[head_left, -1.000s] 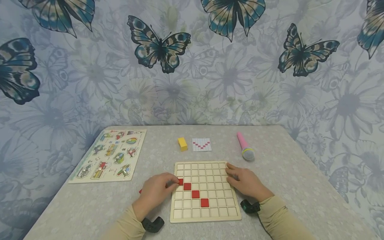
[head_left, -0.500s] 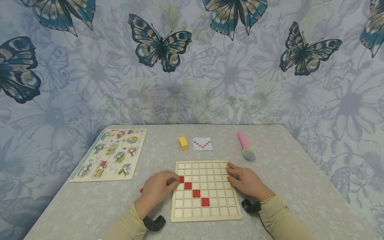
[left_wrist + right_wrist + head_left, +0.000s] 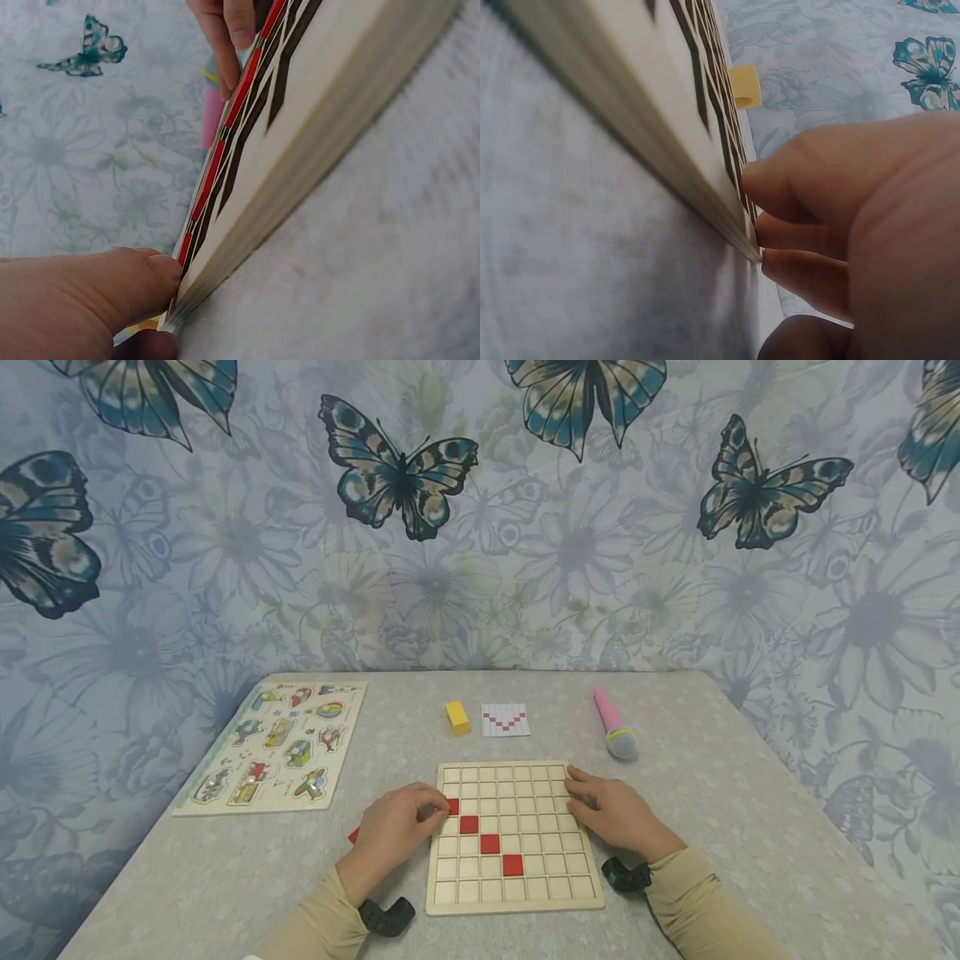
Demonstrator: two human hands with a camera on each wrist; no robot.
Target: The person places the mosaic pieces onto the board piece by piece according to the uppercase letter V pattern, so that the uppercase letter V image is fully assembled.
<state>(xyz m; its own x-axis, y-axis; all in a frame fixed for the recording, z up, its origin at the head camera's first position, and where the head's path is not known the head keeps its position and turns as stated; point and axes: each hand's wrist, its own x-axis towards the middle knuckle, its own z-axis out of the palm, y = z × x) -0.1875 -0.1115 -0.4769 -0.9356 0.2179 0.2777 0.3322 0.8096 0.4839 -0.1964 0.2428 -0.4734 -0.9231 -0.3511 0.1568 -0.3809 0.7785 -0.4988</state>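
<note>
Leftmost red square tile (image 3: pixel 453 807) nudged up pale wooden grid board (image 3: pixel 480 893); left hand (image 3: pixel 393 827) on it, pinch unclear; right hand (image 3: pixel 618 810) at edge, fingers apart; uneven push could tilt tile.

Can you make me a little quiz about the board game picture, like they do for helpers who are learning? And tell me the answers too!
1. In the head view, how many red tiles show on the wooden grid board?

2. True or false: the right hand touches the edge of the wooden grid board.

3. Which of these lies nearest to the pattern card?
A) pink microphone
B) yellow block
C) picture puzzle

Key:
1. Four, one of them partly behind the fingers of the left hand.
2. True.
3. B.
</note>
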